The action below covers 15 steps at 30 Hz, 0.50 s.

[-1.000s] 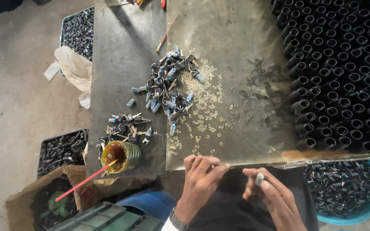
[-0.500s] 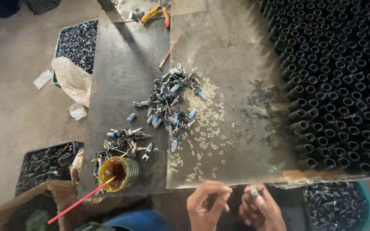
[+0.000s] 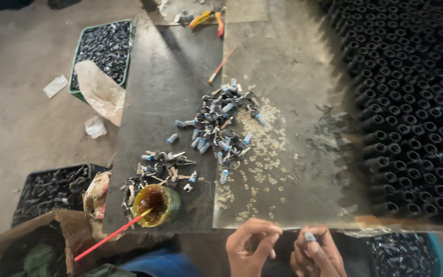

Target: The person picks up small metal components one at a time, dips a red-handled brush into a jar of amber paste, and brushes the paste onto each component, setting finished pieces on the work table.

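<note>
Your right hand [image 3: 318,252] sits at the near edge of the worktop [image 3: 293,56], fingers curled and pinching a small grey-tipped part [image 3: 309,236] upright. Your left hand [image 3: 250,245] is just beside it, thumb and forefinger pressed together at the tips; can't tell if anything tiny sits between them.

Progress, judging from the layout:
- Rows of black tubes [image 3: 411,92] fill the right side of the worktop, looks like the finished stock.
- A big heap of blue-and-black parts [image 3: 220,120] is untouched mid-worktop, with a smaller heap [image 3: 162,165] nearer the jar.
- Pale small bits [image 3: 260,159] lie scattered between the heap and your hands.
- Jar of amber liquid [image 3: 155,204] with a red stick [image 3: 109,236] stands to your left, near the edge.
- Crates of dark parts sit on the floor, one green [image 3: 103,51].

So: one piece in hand, much already racked, plenty left in the heaps.
</note>
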Motion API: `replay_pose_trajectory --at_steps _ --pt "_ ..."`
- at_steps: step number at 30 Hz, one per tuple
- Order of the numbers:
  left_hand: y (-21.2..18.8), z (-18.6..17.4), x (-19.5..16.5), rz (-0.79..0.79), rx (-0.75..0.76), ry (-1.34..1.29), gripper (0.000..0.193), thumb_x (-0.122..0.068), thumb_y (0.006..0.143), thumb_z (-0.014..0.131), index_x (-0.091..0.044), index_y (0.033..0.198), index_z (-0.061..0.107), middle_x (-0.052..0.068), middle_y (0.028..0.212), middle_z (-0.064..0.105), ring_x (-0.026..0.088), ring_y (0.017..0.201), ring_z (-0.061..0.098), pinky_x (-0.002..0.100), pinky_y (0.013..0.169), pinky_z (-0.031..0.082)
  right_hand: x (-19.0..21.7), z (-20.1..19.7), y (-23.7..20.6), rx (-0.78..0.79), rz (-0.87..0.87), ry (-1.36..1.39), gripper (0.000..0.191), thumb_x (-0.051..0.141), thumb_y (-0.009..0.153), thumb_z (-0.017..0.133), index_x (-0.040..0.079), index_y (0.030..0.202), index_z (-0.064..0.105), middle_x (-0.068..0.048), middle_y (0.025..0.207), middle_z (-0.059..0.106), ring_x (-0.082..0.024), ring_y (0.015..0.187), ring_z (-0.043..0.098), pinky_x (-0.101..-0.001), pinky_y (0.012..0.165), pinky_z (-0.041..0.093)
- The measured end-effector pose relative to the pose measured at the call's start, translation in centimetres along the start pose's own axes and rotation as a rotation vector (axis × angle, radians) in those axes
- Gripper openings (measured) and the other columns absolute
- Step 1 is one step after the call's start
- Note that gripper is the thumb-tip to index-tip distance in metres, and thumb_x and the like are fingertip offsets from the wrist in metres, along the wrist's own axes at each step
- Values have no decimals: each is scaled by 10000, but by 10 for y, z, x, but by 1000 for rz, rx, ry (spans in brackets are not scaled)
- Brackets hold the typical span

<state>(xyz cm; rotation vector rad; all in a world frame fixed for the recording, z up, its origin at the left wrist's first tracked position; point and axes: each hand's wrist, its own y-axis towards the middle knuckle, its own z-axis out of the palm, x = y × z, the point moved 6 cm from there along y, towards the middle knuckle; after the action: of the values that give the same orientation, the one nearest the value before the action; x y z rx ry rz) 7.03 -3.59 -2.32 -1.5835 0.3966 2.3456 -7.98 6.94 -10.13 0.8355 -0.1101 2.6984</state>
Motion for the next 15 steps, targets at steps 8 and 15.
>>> replay_pose_trajectory --at_steps 8,15 --pt "9 -22 -12 5 -66 -82 80 82 938 721 38 1005 723 101 951 722 74 661 618 229 528 511 -28 5 30 358 5 222 232 44 1101 502 44 1332 474 -122 915 434 -187 637 435 -380 585 430" --pt "23 -52 -23 -1 -118 -151 64 76 941 690 53 1000 699 146 925 759 77 556 605 227 492 477 -50 13 67 399 76 261 274 177 1131 517 3 1339 476 -211 922 511 -278 679 517 -471 626 464"
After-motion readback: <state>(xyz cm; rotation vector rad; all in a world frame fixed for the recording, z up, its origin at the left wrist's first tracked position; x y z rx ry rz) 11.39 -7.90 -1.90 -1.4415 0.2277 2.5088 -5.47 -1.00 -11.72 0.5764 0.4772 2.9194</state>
